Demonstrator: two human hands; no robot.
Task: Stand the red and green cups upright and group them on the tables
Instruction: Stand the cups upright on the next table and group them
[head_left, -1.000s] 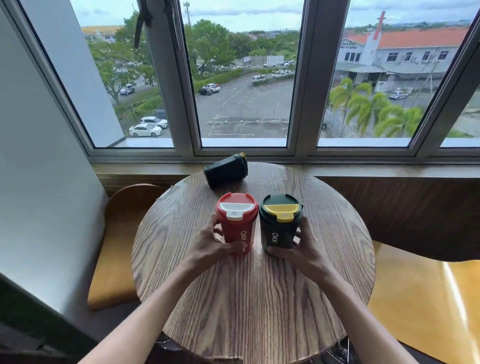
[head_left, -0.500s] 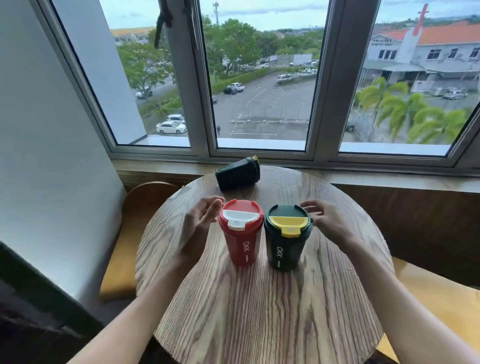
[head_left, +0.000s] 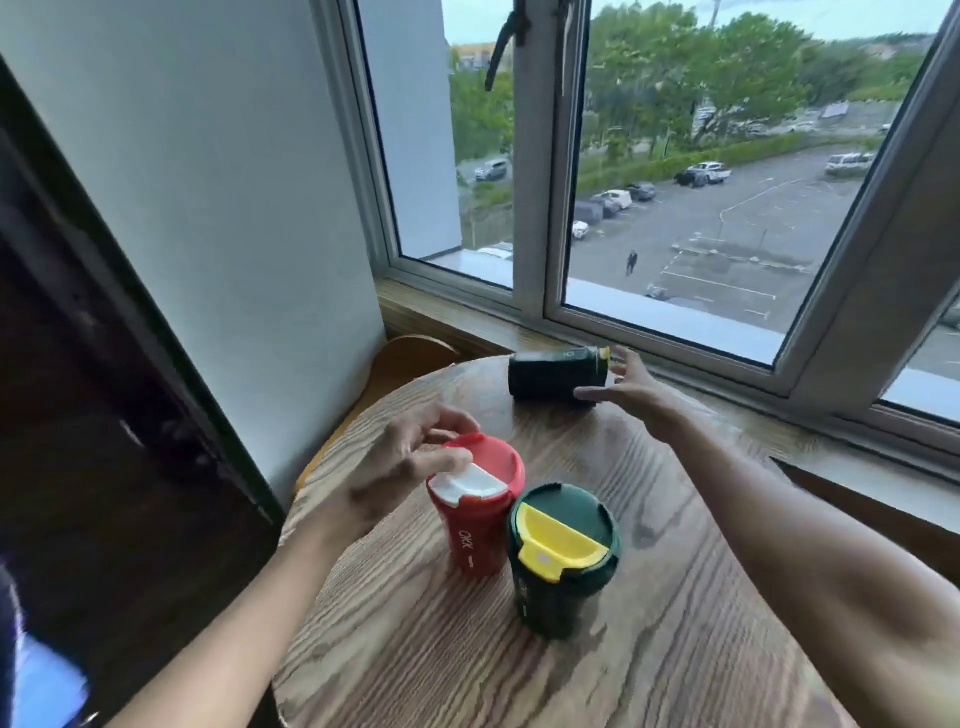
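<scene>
A red cup (head_left: 475, 525) with a white lid flap stands upright on the round wooden table (head_left: 649, 597). Touching its right side stands a dark green cup (head_left: 558, 566) with a yellow flap. A second dark green cup (head_left: 550, 375) lies on its side at the table's far edge, its lid end to the right. My right hand (head_left: 631, 392) reaches to that lying cup with fingers spread, thumb at its lid end, not closed on it. My left hand (head_left: 405, 462) hovers at the red cup's lid, fingers loosely curled, holding nothing.
A wooden sill (head_left: 701, 384) and window frame (head_left: 530, 182) run right behind the table. A tan chair back (head_left: 410, 353) shows at the far left of the table, under a white wall (head_left: 218, 182). A dark panel (head_left: 104, 415) fills the left side.
Both hands let go of the two upright cups. My right hand has moved far forward to the lying green cup; my left has risen to the red cup's lid. The view swung left.
</scene>
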